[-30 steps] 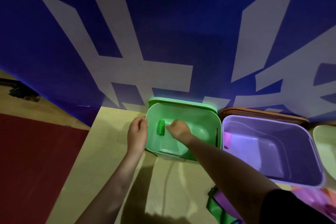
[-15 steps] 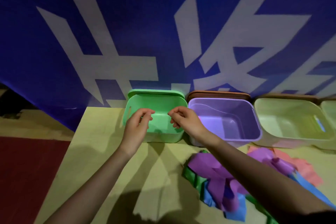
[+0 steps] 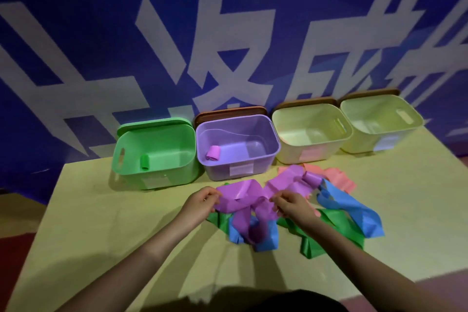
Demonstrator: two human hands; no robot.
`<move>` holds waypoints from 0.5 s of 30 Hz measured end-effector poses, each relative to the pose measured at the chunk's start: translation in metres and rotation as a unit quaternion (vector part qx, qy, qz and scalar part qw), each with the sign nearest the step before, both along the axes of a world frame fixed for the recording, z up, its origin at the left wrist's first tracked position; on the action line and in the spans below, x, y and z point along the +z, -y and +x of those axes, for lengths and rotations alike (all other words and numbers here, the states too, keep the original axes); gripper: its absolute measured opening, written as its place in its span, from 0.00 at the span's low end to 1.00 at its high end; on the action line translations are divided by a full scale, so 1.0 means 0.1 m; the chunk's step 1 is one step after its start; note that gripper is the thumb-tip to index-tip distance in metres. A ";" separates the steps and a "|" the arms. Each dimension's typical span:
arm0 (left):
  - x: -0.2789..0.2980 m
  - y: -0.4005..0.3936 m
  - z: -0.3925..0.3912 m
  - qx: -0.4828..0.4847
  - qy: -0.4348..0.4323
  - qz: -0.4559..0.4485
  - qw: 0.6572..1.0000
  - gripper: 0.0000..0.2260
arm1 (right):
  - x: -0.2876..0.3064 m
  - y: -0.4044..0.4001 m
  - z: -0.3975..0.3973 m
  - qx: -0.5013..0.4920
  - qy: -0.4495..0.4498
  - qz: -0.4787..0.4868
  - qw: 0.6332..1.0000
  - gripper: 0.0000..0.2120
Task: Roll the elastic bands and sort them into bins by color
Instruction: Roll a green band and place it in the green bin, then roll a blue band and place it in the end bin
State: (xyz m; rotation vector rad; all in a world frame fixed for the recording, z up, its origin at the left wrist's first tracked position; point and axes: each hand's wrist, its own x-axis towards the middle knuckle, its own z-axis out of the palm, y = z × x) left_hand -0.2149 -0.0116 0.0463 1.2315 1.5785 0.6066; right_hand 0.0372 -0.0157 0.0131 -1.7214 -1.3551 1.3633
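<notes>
While both hands work at centre frame, the left hand (image 3: pixel 200 201) pinches one end of a loose purple elastic band (image 3: pixel 243 194) between thumb and curled fingers, and the right hand (image 3: pixel 291 204) pinches the same band further along, fingers curled around the strip. Band sags between and below the hands, draped over a tangle of other bands on the pale yellow tabletop (image 3: pixel 101 223).

Tangle, centre to lower right of frame: blue elastic band (image 3: pixel 354 208) trailing right; green elastic band (image 3: pixel 326 233) underneath, partly covered; salmon-pink elastic band (image 3: pixel 336 177) at the far edge, just in front of the bins.

Four open plastic bins in a row across mid-frame, against a blue banner with large white characters (image 3: pixel 228 33):
- green bin (image 3: pixel 157 177), leftmost; one rolled green band (image 3: pixel 144 162) on its floor, left side.
- purple bin (image 3: pixel 240 170), touching or nearly touching the green one; one rolled purple band (image 3: pixel 213 153) in its left corner.
- first cream bin (image 3: pixel 311 154), right of purple; contents not discernible.
- second cream bin (image 3: pixel 382 139), far right; contents not discernible.

Lids stand behind the bins, leaning on the banner.
</notes>
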 end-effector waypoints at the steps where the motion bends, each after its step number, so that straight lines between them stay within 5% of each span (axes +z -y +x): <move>1: -0.09 0.00 0.06 -0.004 -0.012 -0.008 1.000 0.09 | -0.06 0.03 0.06 -0.004 0.009 -0.004 1.000 0.06; 9: -0.72 -0.03 0.50 -0.033 -0.087 -0.038 0.995 0.09 | -0.42 -0.05 0.20 0.092 0.087 -0.048 0.991 0.07; 15: -1.05 0.07 0.78 -0.118 -0.125 -0.067 0.983 0.10 | -0.56 -0.04 0.41 0.281 0.254 -0.030 0.925 0.18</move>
